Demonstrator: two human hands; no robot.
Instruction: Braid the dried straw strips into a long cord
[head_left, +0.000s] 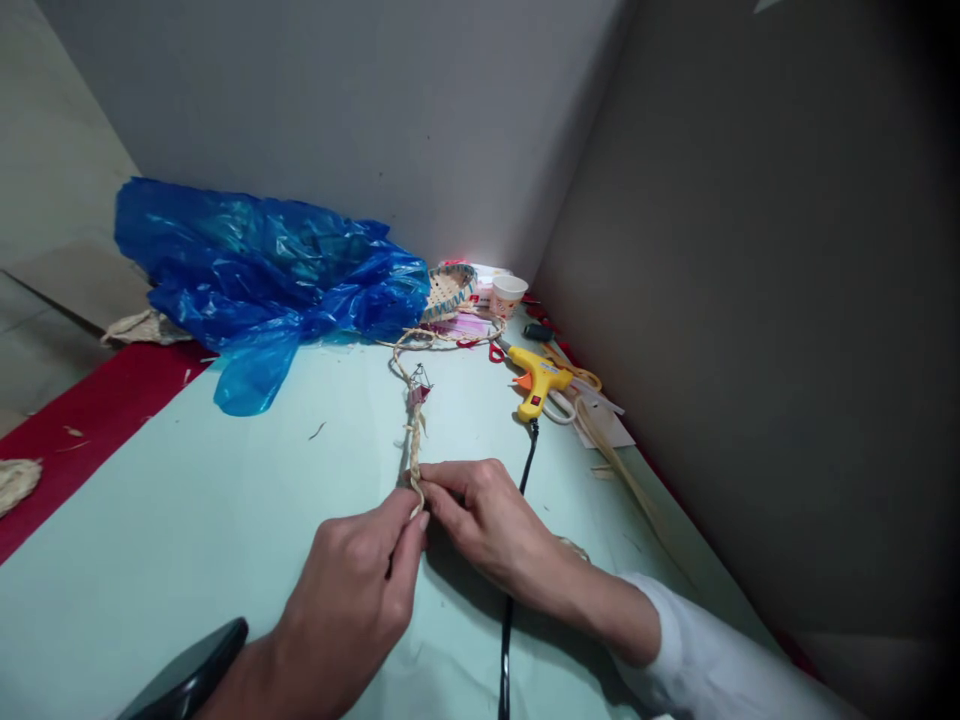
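A braided straw cord runs down the middle of the table toward me. My left hand pinches its near end between thumb and fingers. Just above and to the right, my right hand grips the same braid with its thumb and fingertips. Farther up, a wire-handled binder clip sits on the braid. Beyond the clip the cord curves back and loops to the right. The strand ends inside my fingers are mostly hidden.
A blue plastic bag lies at the back left, beside a woven piece and a paper cup. On the right are a yellow glue gun, its black cable, scissors and straw strands. Walls close the back and right.
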